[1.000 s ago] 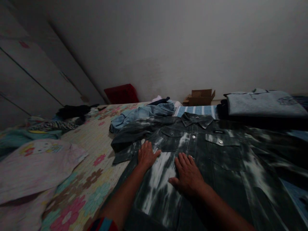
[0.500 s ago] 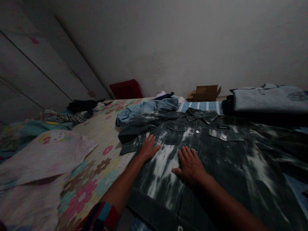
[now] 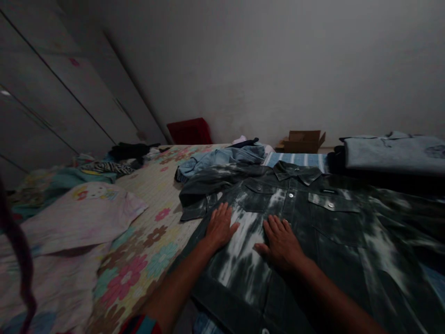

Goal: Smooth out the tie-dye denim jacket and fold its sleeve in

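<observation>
A dark grey denim jacket (image 3: 333,232) with whitish bleached patches lies front side up, its collar pointing toward the wall and its buttons done up along the middle. On the jacket's left front panel, below the chest pocket, my left hand (image 3: 220,227) rests flat, fingers stretched out and thumb apart. My right hand (image 3: 282,242) lies palm down beside the button strip, fingers extended and thumb spread. Neither hand grips anything. The jacket's left-hand sleeve (image 3: 201,190) is bent near light blue denim clothing (image 3: 222,158); the other sleeve reaches toward the right edge.
A floral bedspread (image 3: 139,260) runs along the left, with a pink printed shirt (image 3: 86,218) and a heap of clothes (image 3: 69,181) on it. Folded grey clothing (image 3: 392,153) is stacked at the right. A cardboard box (image 3: 302,141) and a red object (image 3: 189,131) stand by the wall.
The view has shifted slightly, so the scene sits further right. My left hand has drawn a little nearer along the jacket. A blurred dark strand now shows at the left edge.
</observation>
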`<state>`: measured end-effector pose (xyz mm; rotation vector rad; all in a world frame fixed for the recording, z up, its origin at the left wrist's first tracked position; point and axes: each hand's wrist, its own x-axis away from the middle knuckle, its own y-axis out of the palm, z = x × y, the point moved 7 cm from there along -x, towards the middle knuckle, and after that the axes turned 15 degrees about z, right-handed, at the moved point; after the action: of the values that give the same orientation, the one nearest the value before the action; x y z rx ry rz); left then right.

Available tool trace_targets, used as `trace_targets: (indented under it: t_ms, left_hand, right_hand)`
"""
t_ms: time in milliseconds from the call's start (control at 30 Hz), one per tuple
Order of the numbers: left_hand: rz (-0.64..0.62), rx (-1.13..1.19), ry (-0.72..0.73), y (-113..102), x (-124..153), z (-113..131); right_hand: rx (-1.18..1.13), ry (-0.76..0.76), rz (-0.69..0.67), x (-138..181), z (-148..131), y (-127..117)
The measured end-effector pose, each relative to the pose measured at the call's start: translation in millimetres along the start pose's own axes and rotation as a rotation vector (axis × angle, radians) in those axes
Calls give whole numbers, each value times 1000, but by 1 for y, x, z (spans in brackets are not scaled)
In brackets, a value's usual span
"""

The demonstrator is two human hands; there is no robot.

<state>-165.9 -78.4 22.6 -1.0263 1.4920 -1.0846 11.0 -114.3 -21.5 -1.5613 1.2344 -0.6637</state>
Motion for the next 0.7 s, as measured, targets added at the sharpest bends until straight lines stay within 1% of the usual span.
trace_targets:
  t_ms: [200, 367, 567, 700]
  left_hand:
    - [-44, -12, -44, 6, -12, 1]
    - [-41, -14, -65, 11, -27, -2]
    - [-4, -3, -126, 17, -38, -7]
    - [36, -4, -167, 17, -43, -9]
  right_hand:
    - [3, -3, -12, 0, -2, -2]
    - [11, -1, -15, 1, -2, -3]
    - [3, 1, -13, 1, -2, -2]
    - [-15, 11, -22, 0, -2, -2]
